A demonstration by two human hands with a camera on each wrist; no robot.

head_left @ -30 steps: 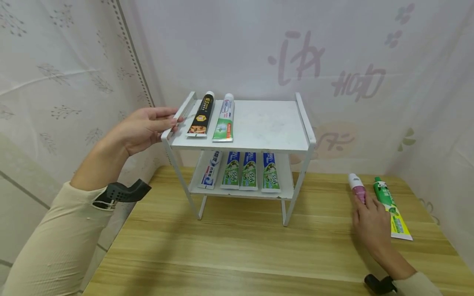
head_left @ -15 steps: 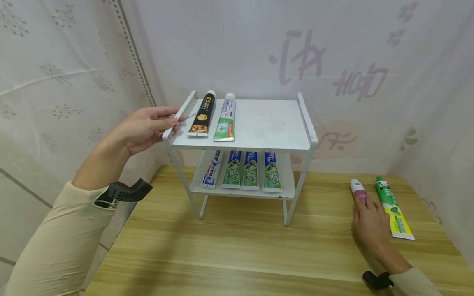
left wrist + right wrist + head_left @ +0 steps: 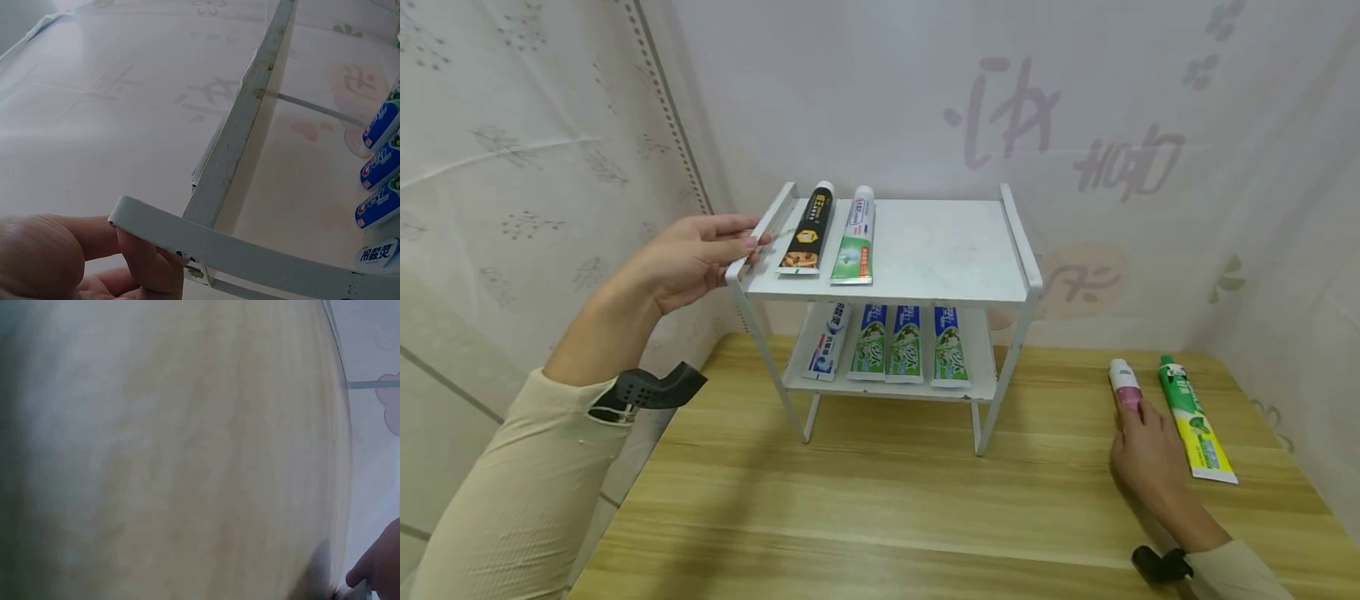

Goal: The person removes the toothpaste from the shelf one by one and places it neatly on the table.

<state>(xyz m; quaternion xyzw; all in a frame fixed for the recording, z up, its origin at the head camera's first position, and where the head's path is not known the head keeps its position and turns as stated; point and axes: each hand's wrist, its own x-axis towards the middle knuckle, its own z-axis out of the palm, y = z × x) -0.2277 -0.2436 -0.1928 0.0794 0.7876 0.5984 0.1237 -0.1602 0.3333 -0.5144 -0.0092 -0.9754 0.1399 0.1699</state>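
My left hand [image 3: 688, 258] grips the left side rail of a white two-tier rack [image 3: 955, 250], thumb on one side and fingers on the other, as the left wrist view also shows. At the right of the table my right hand [image 3: 1152, 457] holds a pink-and-white toothpaste tube [image 3: 1124, 383], whose lower part is hidden under the hand. Right beside it lies a green-and-yellow toothpaste tube [image 3: 1197, 425]. On the rack's top shelf are a black toothpaste tube [image 3: 808, 231] and a white-and-green toothpaste tube [image 3: 855, 237].
The lower shelf bears a white-and-blue toothpaste tube [image 3: 829, 343] and several blue-and-green toothpaste tubes [image 3: 906, 346]. The rack stands on a wooden table [image 3: 880, 508], near its back edge. A patterned curtain [image 3: 880, 100] hangs behind and at both sides.
My right hand and the pink-and-white tube stay almost in place, with only slight shifts of the view. The left hand keeps its grip on the rack.
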